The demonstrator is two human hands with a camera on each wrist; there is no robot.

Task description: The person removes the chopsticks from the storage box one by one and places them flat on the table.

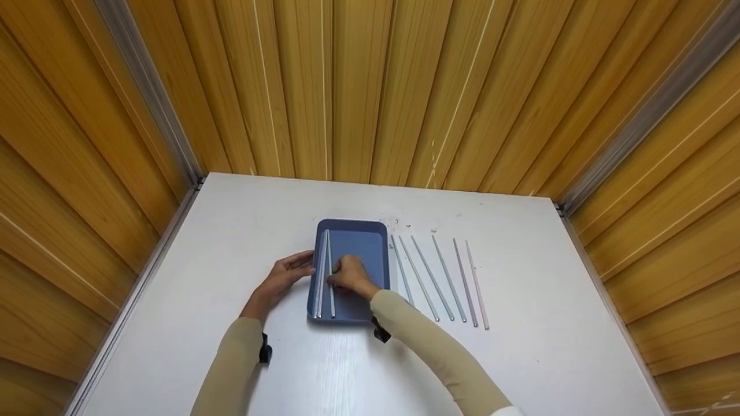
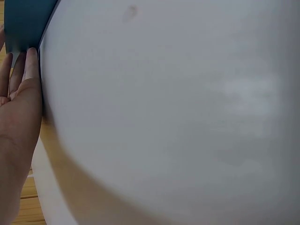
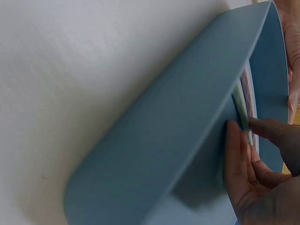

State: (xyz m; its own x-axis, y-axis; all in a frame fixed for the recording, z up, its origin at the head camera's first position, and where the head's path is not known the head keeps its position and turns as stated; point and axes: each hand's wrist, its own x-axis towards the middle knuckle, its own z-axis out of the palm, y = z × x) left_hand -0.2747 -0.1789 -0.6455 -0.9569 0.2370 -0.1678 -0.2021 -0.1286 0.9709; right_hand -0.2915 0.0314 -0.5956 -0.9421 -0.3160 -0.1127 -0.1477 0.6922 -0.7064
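Note:
A blue rectangular tray stands on the white table. My right hand is inside it and pinches a pale chopstick between thumb and fingers. Beside that one, along the tray's left wall, lie more chopsticks. In the right wrist view a greenish chopstick is at the fingertips, next to a pinkish one. My left hand touches the tray's left side from outside. Seen from the left wrist, its extended fingers rest against the tray wall.
Several pastel chopsticks lie spread in a row on the table, right of the tray. The right forearm passes over the near end of the leftmost one. Wood-patterned walls enclose the table at the back and sides.

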